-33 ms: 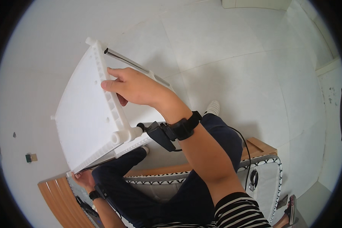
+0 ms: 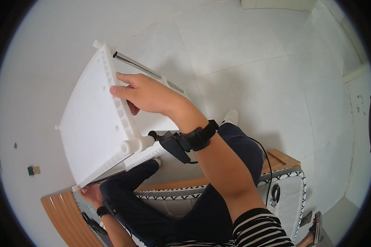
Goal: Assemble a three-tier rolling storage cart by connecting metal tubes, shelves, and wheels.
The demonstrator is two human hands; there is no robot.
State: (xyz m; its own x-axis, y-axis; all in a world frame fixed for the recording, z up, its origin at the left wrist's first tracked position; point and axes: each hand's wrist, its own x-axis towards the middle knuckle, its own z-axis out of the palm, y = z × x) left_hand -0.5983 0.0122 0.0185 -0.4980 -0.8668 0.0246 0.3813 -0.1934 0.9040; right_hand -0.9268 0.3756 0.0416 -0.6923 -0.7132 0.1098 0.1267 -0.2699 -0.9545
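Observation:
A white plastic shelf panel [image 2: 88,111] with a ribbed rim and round corner sockets stands tilted at the left. My right hand [image 2: 148,94] grips its long edge, thumb on the panel's face and fingers curled behind. At the panel's lower corner, my left hand [image 2: 92,194] holds the edge with bent fingers, partly hidden. A shiny metal tube [image 2: 136,65] extends behind the panel, beyond my right hand. Another white ribbed shelf edge [image 2: 143,159] shows below the near corner socket, largely covered by the first panel and my arm.
I sit on a wooden seat [image 2: 278,158] with a grey, pattern-edged cushion [image 2: 290,181]. A black cable [image 2: 269,173] hangs from my right wrist device [image 2: 189,142]. Another person's sandalled foot [image 2: 316,228] is at the lower right. Pale floor tiles [image 2: 259,90] spread ahead.

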